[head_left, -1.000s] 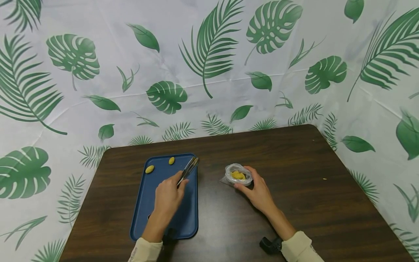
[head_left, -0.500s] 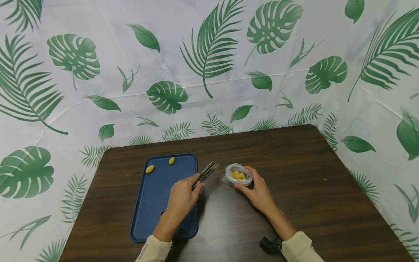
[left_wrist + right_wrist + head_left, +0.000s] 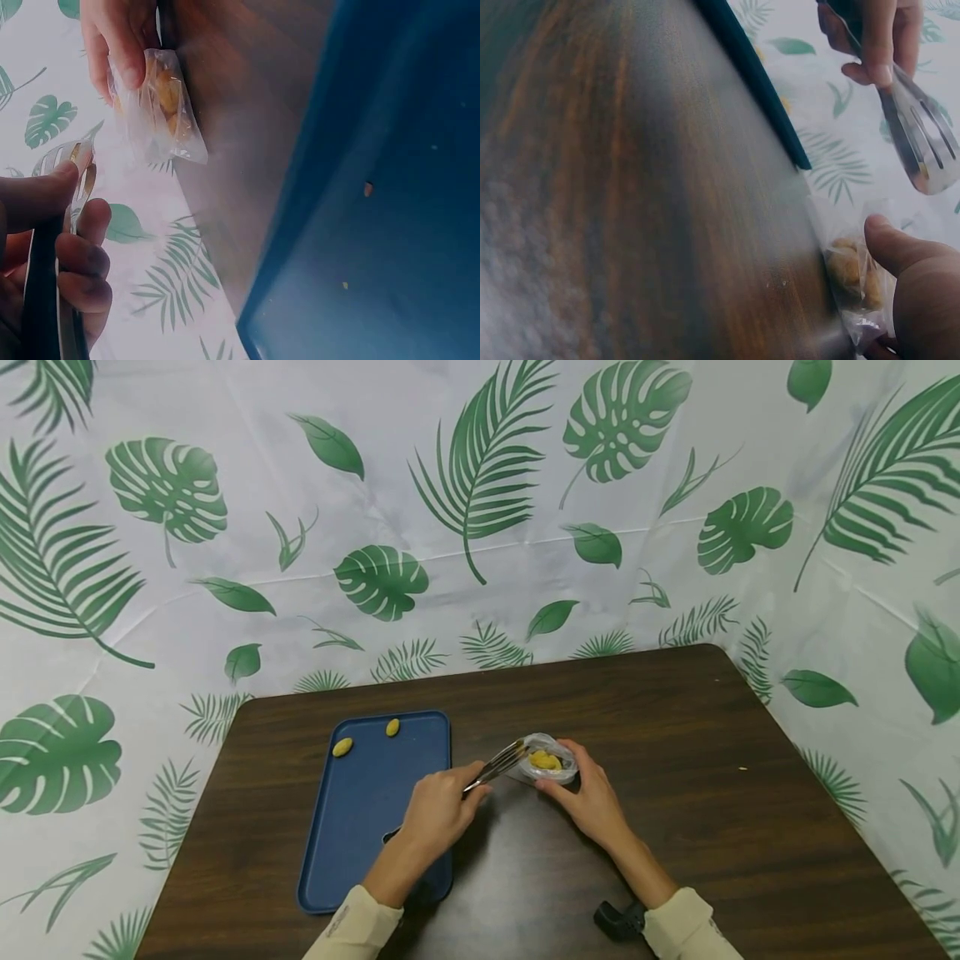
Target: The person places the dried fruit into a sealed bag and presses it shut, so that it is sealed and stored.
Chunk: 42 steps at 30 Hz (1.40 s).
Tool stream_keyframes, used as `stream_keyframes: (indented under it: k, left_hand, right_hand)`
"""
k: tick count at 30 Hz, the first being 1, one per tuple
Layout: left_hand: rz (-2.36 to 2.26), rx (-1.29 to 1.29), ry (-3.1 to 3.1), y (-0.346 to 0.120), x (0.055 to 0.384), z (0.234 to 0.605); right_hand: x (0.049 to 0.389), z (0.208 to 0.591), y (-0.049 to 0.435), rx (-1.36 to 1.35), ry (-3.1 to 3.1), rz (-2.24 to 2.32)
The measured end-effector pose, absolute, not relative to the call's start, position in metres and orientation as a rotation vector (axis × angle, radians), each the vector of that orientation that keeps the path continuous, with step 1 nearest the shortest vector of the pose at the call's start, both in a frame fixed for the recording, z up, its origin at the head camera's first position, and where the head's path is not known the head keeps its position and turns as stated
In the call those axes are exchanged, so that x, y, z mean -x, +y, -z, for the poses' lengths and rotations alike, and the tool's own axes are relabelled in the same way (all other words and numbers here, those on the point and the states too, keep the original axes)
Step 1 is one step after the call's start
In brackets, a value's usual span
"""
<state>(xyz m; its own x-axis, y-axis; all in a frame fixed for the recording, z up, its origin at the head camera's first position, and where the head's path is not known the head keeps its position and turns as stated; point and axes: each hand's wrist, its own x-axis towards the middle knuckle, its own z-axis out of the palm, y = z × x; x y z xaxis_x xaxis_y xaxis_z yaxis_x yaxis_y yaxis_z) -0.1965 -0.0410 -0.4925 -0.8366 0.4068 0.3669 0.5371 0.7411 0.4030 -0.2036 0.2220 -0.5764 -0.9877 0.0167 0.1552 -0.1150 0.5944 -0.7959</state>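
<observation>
My left hand (image 3: 438, 810) grips a pair of metal tongs (image 3: 495, 764) with slotted ends, pointing right and up. In the head view their tips overlap the left rim of a clear plastic bag (image 3: 566, 760). A yellowish-brown patch shows between the tong ends in the left wrist view. The bag stands on the table with its mouth open, and yellow pieces (image 3: 545, 761) lie inside. My right hand (image 3: 594, 802) holds the bag from its right side, thumb in front and fingers behind. Through the plastic, several rounded pieces (image 3: 169, 94) show in the left wrist view.
A blue tray (image 3: 322, 835) lies on the brown wooden table (image 3: 645, 710), left of the bag. Two small yellow oval pieces (image 3: 342, 747) sit near its far end, and tiny crumbs dot it. A leaf-patterned cloth (image 3: 300, 510) hangs behind the table.
My left hand has carried the tongs rightward from above the tray to the bag's left rim. The right hand and the bag have stayed in place.
</observation>
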Motion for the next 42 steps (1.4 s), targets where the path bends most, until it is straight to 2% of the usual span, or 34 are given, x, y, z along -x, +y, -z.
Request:
stream_keyframes:
  k: [42]
  left_hand:
    - [0.686, 0.828, -2.764, -0.003, 0.217, 0.489]
  right_hand:
    - [0.205, 0.578, 0.223, -0.083, -2.674, -1.346]
